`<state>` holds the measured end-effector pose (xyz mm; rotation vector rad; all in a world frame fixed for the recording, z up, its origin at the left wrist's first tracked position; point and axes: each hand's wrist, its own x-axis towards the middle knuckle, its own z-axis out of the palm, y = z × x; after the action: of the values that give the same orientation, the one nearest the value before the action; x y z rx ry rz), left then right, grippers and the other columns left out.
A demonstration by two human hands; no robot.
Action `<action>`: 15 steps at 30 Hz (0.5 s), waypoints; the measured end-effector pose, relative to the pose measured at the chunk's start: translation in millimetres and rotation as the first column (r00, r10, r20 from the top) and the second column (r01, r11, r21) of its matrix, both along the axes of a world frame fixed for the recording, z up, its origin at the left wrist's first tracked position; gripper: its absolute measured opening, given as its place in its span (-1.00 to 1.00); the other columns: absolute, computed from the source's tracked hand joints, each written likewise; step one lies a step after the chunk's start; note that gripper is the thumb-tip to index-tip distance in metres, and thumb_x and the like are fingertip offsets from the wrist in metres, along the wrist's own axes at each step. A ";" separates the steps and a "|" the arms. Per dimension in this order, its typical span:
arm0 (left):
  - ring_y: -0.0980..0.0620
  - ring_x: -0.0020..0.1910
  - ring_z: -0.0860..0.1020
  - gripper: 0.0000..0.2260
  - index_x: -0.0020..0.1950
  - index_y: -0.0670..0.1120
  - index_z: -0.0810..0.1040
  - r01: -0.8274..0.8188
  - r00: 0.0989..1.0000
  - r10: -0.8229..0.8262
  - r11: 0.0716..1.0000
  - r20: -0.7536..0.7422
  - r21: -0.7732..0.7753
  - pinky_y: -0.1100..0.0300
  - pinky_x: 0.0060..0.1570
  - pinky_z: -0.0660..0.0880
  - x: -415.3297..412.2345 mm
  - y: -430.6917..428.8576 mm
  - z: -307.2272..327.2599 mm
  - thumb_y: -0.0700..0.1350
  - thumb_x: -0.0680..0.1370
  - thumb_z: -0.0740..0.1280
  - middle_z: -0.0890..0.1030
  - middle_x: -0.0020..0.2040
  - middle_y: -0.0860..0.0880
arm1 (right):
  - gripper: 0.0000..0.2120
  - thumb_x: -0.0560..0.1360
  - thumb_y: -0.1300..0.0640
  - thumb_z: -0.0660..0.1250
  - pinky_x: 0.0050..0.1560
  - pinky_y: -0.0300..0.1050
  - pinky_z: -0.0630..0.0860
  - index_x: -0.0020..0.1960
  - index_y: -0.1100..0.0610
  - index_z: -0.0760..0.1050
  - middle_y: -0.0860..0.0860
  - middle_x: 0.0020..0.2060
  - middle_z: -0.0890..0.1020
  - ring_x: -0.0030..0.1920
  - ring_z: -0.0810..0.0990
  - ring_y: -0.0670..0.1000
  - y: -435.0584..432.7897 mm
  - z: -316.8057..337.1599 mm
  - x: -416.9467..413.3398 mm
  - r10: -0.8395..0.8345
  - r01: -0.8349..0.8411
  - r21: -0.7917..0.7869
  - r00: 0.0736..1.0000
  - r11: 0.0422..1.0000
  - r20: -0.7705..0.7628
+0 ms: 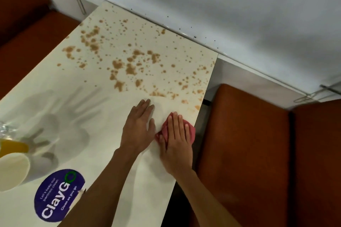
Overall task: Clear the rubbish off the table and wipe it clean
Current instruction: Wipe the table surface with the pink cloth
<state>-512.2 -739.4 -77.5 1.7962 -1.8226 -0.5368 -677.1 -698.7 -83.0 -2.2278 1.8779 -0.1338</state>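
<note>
— Table (103, 116): where are you with it?

— Wiping, though the rubbish is not all off. Far to the left of my left hand stand a white cup (11, 171), something yellow (13, 148) behind it and a bit of clear plastic (4, 127) at the edge of view. I cannot tell more about those. Nearer, just left of my left forearm, is a round sticker (59, 195).

— And your hands?

— My left hand (138, 131) lies flat on the top, fingers straight, holding nothing. Just to its right is the cloth (191, 131), bunched, close to the table's right edge. My right hand (177, 142) presses down on it with the fingers laid out straight, not curled round it.

— The mess?

— A brown spill (129, 64), in spots and blotches, spreads beyond both sets of fingertips up to the far edge. The patch around my hands looks clean.

— Next?

— I judge I should push the cloth forward into the nearest blotches, pressing down, then draw it back towards me. I should not sweep it sideways, because the seat (249, 153) lies just right of my right hand, below the edge, and the spill could go over onto it. After that the cup and the things by it need carrying off.
</note>
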 end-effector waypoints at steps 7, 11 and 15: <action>-0.03 0.60 0.33 -0.58 0.47 -0.13 0.55 -0.062 0.997 0.061 0.998 -0.053 -0.008 0.01 0.61 0.20 1.3 9.2 3.2 -0.12 0.63 0.21 0.45 0.56 -0.06 | -0.32 0.75 -0.20 -0.08 0.68 0.10 -0.04 0.72 0.15 -0.14 0.03 0.71 -0.09 0.70 -0.20 -0.01 -61.1 -2.4 -4.3 -0.058 0.058 -0.041 0.998 0.997 0.018; -0.03 0.56 0.38 -0.61 0.44 -0.10 0.57 -0.117 0.991 0.117 0.993 -0.067 -0.008 0.09 0.60 0.19 6.5 17.9 9.0 -0.12 0.64 0.20 0.50 0.52 -0.05 | -0.25 0.72 -0.21 -0.02 0.69 0.07 -0.18 0.71 0.16 -0.20 0.02 0.71 -0.15 0.68 -0.26 -0.03 -61.7 1.2 4.3 0.002 -0.006 0.037 0.993 0.999 0.122; -0.01 0.44 0.50 -0.68 0.35 -0.10 0.64 -0.106 0.987 0.098 0.993 -0.126 -0.059 -0.01 0.48 0.42 -10.4 19.9 19.5 -0.14 0.64 0.23 0.59 0.42 -0.01 | -0.26 0.68 0.02 0.23 0.69 0.14 -0.08 0.73 0.02 -0.09 -0.10 0.71 -0.04 0.68 -0.18 -0.12 -46.2 20.0 -25.2 -0.054 -0.046 0.194 0.875 0.980 0.481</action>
<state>-522.7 -719.5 -58.0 1.7616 -1.6374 -0.5296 -702.4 -745.0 -62.9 -1.8363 1.5434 -0.4406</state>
